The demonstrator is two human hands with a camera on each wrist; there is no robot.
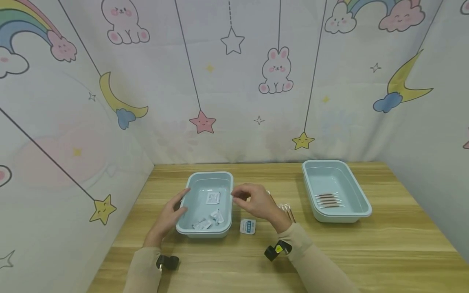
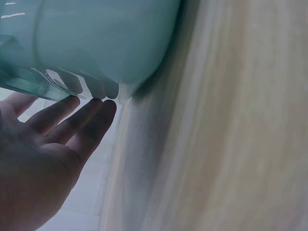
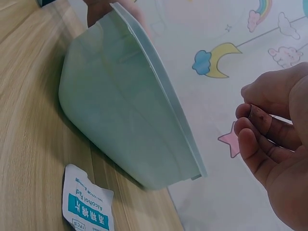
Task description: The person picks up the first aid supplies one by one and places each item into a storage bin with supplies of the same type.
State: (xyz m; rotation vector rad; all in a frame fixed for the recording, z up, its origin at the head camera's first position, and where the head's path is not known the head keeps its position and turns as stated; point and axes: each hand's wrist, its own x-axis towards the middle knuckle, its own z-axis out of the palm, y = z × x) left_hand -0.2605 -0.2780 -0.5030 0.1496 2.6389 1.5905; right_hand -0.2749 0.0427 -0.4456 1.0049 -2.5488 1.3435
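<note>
A pale blue plastic basin point(image 1: 205, 184) holds several small white packets, one point(image 1: 213, 197) flat toward the back and two, point(image 1: 217, 216) and its neighbour, nearer the front. At its left side is my left hand point(image 1: 168, 213), with extended fingers against the basin wall in the left wrist view. My right hand point(image 1: 258, 201) hovers by the right rim, fingers loosely bent and nothing visible between them in the right wrist view. Below it on the table lies an alcohol pad packet point(image 1: 247, 226), its printed label showing in the right wrist view point(image 3: 89, 202).
A second pale blue basin point(image 1: 340, 179) stands at the right with several cotton swabs point(image 1: 329, 200) side by side inside. More swabs point(image 1: 287, 209) lie on the wooden table point(image 1: 238, 264), partly hidden behind my right hand. A patterned cloth wall point(image 1: 242, 142) borders the table's back.
</note>
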